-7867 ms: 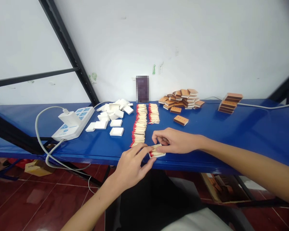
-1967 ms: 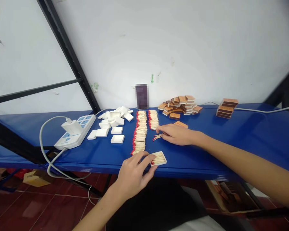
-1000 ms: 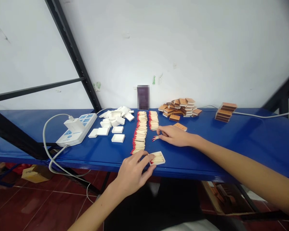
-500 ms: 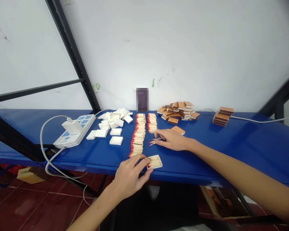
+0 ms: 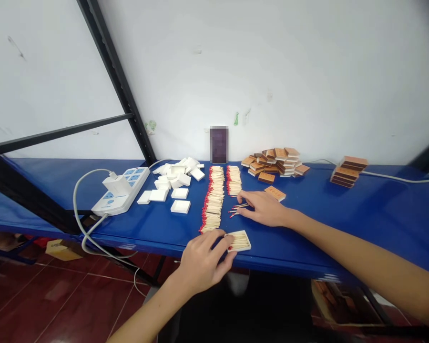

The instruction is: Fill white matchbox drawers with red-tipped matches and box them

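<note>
My left hand (image 5: 209, 257) grips a small white matchbox tray (image 5: 246, 247) near the table's front edge, fingers and thumb closed about its left end. Wooden matches (image 5: 240, 238) with red heads lie in that tray. Further back, my right hand (image 5: 262, 208) curls over a few loose matches (image 5: 235, 211), which show between its thumb and forefinger, red heads to the left. Just behind this hand is a short row of matches (image 5: 234, 180). A longer row of matches (image 5: 213, 200) runs beside it on the left, down to my left hand.
Empty white trays (image 5: 180, 206) are heaped at left, by a white power strip (image 5: 123, 190) with a looping cable. Brown matchbox sleeves (image 5: 277, 159) are piled at back right; a stack of matchboxes (image 5: 348, 171) stands further right. A blurred dark panel (image 5: 219, 144) leans against the wall.
The whole view has shifted, so everything appears further right. Both hands keep nearly the same place on the table, with no clear change in grip.
</note>
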### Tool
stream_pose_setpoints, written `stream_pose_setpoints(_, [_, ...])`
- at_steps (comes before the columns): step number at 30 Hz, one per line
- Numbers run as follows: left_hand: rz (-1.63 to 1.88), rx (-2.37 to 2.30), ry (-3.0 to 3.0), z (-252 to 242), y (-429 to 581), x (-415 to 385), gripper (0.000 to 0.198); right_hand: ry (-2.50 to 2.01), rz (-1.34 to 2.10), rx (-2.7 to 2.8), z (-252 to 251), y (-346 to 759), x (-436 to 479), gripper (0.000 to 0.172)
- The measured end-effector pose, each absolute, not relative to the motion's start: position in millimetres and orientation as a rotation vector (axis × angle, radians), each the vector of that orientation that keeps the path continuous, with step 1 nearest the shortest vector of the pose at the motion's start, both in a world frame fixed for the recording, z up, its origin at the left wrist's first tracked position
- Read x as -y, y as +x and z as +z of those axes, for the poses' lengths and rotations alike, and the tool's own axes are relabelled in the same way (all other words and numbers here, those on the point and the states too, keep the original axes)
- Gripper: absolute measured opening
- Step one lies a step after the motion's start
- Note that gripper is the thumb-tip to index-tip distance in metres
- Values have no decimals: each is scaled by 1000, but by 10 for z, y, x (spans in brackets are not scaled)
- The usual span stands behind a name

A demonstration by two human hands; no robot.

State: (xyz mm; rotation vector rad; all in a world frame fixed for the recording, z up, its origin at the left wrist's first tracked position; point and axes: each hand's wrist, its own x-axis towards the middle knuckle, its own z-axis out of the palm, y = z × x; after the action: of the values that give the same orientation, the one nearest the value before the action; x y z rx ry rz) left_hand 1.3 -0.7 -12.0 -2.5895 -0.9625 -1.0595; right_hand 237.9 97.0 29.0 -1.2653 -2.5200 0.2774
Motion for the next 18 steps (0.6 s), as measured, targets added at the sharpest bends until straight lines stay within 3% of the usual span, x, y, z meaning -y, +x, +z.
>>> stream_pose_setpoints(14, [-1060,951,-2577,-129,3,-11,22,-1292,283,2540,257,2388,-988,41])
stream_pose_setpoints(18, [-1046,937,-2581,-111,-7,-2,21,-1263,302,2548,263,2385,-988,39])
